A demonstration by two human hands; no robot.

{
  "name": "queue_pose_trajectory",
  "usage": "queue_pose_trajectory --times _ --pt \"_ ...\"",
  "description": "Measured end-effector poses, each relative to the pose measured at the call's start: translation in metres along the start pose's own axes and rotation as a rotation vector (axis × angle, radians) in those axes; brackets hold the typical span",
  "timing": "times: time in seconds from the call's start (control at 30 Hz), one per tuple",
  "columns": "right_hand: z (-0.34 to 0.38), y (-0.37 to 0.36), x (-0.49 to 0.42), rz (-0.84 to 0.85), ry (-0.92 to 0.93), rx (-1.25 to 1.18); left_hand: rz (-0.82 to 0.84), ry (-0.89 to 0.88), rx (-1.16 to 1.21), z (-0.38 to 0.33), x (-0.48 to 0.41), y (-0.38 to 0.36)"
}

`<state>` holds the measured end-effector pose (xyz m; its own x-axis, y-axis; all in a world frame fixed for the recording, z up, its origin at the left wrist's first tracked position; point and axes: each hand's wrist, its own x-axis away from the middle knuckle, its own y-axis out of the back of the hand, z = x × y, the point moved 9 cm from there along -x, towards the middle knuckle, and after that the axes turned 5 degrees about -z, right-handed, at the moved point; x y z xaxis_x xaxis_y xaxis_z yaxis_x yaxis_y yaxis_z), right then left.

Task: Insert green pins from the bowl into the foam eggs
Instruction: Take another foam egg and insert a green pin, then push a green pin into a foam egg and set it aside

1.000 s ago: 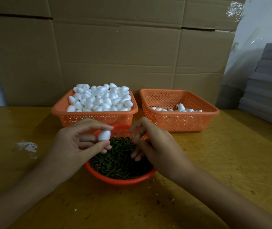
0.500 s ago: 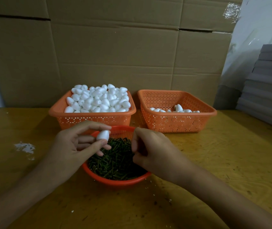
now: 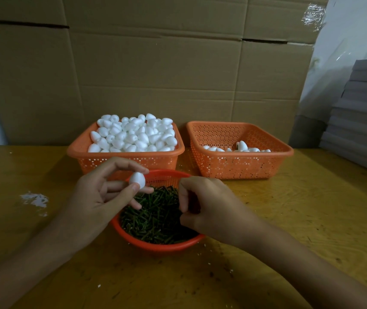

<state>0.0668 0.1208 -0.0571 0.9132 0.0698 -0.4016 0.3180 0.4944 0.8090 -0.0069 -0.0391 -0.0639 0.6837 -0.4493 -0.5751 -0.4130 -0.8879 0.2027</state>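
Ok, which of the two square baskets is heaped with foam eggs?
The left basket, behind the left hand: eggs pile above its rim. The right basket holds only a few at its bottom.

Round orange bowl [image 3: 155,247], near centre, holds a loose heap of short dark-green pins [image 3: 155,219] lying at all angles. One white foam egg [image 3: 137,179] is pinched between the thumb and fingertips of the left hand [image 3: 97,197], above the bowl's far-left rim. Heaped foam eggs [image 3: 133,134] fill the far left basket [image 3: 75,150]; a few foam eggs [image 3: 240,148] lie low in the far right basket [image 3: 245,166].
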Motion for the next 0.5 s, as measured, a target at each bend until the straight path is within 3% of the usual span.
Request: queue_pose_trajectory --times 0.5 --pt "-0.0006 -0.0019 0.0005 0.077 0.011 0.007 0.047 -0.011 0.049 -0.0034 0.0020 -0.0043"
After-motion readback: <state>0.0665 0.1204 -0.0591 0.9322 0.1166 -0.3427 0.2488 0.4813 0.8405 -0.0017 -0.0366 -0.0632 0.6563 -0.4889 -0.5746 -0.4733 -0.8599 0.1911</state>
